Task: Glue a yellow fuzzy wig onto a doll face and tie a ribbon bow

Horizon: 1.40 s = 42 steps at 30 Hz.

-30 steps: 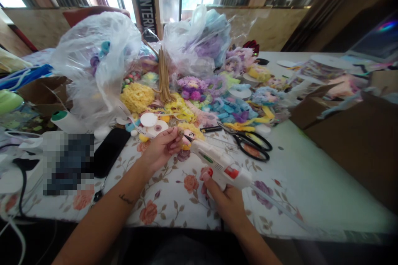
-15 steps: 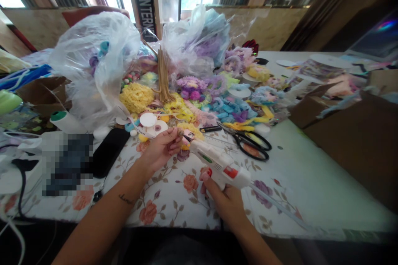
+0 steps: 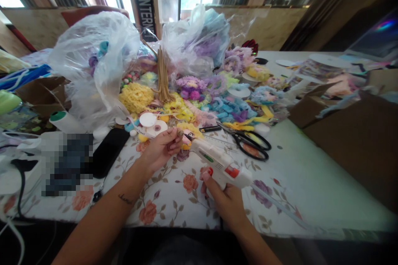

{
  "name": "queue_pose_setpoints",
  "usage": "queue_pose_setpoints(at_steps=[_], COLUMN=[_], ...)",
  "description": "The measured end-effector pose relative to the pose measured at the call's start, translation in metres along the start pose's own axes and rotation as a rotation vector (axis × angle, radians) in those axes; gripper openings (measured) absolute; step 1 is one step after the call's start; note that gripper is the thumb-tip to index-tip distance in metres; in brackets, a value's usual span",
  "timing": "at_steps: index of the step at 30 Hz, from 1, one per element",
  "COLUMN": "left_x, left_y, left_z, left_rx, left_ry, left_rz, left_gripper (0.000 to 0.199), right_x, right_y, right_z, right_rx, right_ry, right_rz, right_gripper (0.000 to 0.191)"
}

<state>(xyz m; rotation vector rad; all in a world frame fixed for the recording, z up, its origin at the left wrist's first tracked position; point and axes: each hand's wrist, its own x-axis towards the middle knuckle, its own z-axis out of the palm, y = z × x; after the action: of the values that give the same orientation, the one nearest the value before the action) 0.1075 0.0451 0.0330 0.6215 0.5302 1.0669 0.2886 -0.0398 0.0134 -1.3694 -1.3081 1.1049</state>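
To the left, black phone [image 3: 110, 151] flat on the flowered cloth [image 3: 171, 203]. Next, left hand [image 3: 161, 145] closed, pinching a tiny brownish piece [image 3: 180, 133], too small and blurred to name surely. Just beyond, yellow-haired doll [image 3: 190, 128]. Glue gun [image 3: 219, 159] above the cloth, tip close beside that piece, handle gripped in the right hand [image 3: 226, 201]. Farther right, black scissors [image 3: 265, 142], then cardboard box [image 3: 351, 145].

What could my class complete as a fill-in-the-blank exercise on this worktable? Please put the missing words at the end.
1. The right hand grips a white tool called a ____.
2. The handles of the scissors are coloured ____.
3. The tablecloth has a ____ pattern of blooms and leaves.

Missing words, in order: glue gun; black; floral.
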Motion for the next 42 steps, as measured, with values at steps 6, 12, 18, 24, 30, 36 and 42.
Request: queue_pose_setpoints(at_steps=[6,12,18,24,30,36,42], left_x=[0.000,0.000,0.000,0.000,0.000,0.000,0.001], left_y=[0.001,0.000,0.001,0.001,0.001,0.000,0.000], left_z=[0.000,0.000,0.000,0.000,-0.001,-0.001,-0.003], left_rx=[0.005,0.008,-0.003,-0.030,-0.057,-0.063,-0.075], left_ry=[-0.008,-0.008,-0.001,-0.003,0.021,0.038,0.026], left_rz=[-0.003,0.001,-0.005,-0.001,0.010,0.009,0.003], left_gripper=[0.017,0.016,0.016,0.016,0.016,0.016,0.015], right_x=[0.000,0.002,0.005,0.004,0.005,0.003,0.001], right_y=[0.000,0.005,0.015,0.017,0.013,0.003,0.000], right_z=[0.000,-0.001,-0.005,-0.004,-0.004,-0.002,-0.001], right_rx=[-0.018,-0.014,-0.045,-0.049,-0.050,-0.065,-0.054], right_ry=[0.012,0.005,-0.060,-0.052,-0.049,-0.017,-0.011], right_rz=[0.000,-0.016,-0.052,-0.044,-0.070,-0.054,-0.017], right_gripper=[0.035,0.034,0.033,0.033,0.031,0.034,0.032])
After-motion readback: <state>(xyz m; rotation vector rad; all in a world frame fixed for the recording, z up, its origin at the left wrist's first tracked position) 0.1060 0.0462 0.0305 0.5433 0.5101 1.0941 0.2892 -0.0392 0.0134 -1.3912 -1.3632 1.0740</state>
